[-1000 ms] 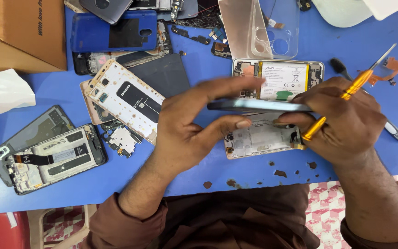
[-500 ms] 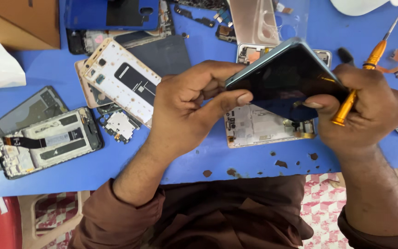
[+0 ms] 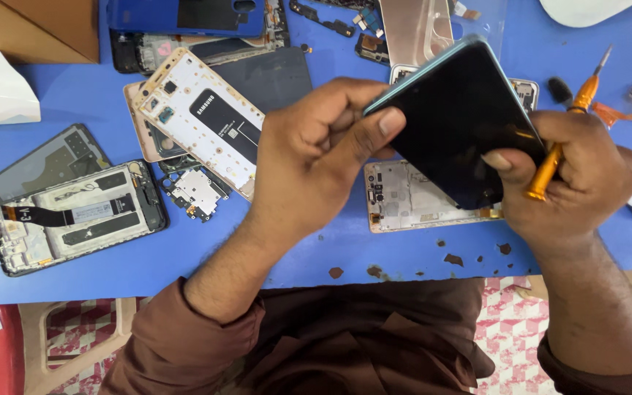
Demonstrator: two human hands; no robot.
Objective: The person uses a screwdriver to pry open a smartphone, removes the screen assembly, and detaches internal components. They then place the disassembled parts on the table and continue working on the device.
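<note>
Phone [image 3: 462, 124] now tilted, screen up

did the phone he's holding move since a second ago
Yes. The phone was edge-on and level above the opened phone frame on the table; now its dark face is tipped up toward the camera, held by both hands.

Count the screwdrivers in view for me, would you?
1: an orange-handled screwdriver, tucked in the right hand beside the dark phone both hands hold. Others may lie hidden under the hands or parts.
</note>
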